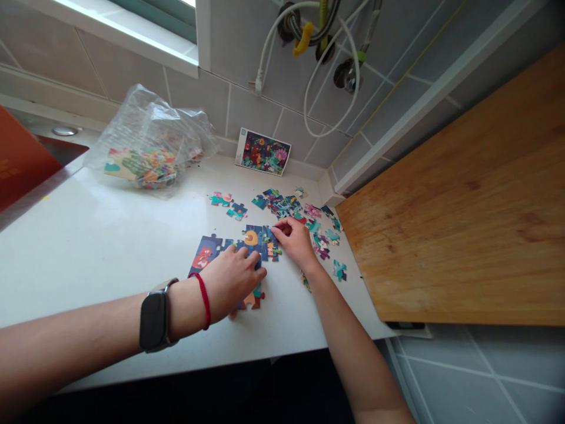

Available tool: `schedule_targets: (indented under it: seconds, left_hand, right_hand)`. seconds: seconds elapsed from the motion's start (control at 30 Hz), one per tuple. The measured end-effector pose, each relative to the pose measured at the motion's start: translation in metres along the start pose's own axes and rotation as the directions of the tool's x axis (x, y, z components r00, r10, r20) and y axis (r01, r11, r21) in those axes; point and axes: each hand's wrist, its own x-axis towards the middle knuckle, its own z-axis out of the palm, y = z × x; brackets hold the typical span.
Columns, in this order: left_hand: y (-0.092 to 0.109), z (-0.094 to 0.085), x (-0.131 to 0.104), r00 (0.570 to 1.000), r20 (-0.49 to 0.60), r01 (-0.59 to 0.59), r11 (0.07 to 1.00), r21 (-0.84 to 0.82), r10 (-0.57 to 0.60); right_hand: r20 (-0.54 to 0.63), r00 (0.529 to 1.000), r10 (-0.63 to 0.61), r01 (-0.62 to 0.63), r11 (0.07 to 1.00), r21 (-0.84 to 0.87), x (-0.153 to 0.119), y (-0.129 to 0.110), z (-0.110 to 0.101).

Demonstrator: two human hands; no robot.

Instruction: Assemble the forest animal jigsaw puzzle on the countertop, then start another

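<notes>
The left hand lies palm down across the partly assembled jigsaw puzzle, its fingers loosely spread and slightly bent, touching the surface. The right hand has thumb and forefinger brought nearly together at the puzzle's upper right edge; whether a piece is held between the tips, I cannot tell. A dark-faced watch and a red cord bracelet circle the left wrist.

The puzzle sits near the front of the white counter, with the top of its picture pointing away from the person, toward the wall; the red figure at its left and the round orange head at its top stand upright to the person. The left hand covers its middle, so its long axis cannot be judged surely.

Beyond the right hand, a heap of loose pieces spreads toward the right, some overlapping. One teal piece lies apart, right of the right forearm. Farther back, a picture card leans on the tiled wall, long axis left to right, its right end dipping. A clear plastic bag of pieces rests at back left; a wooden board stands along the right, and a white cable loops above.
</notes>
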Motion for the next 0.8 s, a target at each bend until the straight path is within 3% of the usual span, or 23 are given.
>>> schedule_targets:
  seconds: [0.27,0.4,0.47,0.63,0.7,0.8]
  left_hand:
    - [-0.001,-0.001,-0.001,1.0,0.014,0.0,1.0,0.004,0.0]
    - [0.0,-0.007,-0.002,0.999,0.034,0.011,1.0,-0.006,-0.011]
    - [0.0,-0.009,-0.002,0.999,0.041,0.011,1.0,-0.007,-0.011]
    - [0.0,-0.011,-0.003,0.999,0.035,-0.001,1.0,-0.005,0.001]
    - [0.0,-0.01,-0.003,1.0,0.026,-0.008,1.0,0.0,0.008]
    - [-0.001,-0.01,-0.003,0.999,0.028,-0.015,1.0,0.02,0.014]
  right_hand:
    - [0.028,0.984,0.177,-0.177,0.934,0.311,0.01,0.003,-0.028]
    - [0.189,0.968,0.168,-0.226,0.91,0.349,0.005,-0.003,-0.049]
    - [0.331,0.931,0.156,-0.267,0.908,0.324,0.0,-0.007,-0.056]
    - [0.627,0.762,0.163,-0.352,0.916,0.19,-0.012,-0.01,-0.055]
    - [0.656,0.737,0.16,-0.342,0.926,0.159,-0.013,-0.009,-0.053]
    - [0.652,0.743,0.152,-0.315,0.939,0.14,-0.013,-0.007,-0.05]
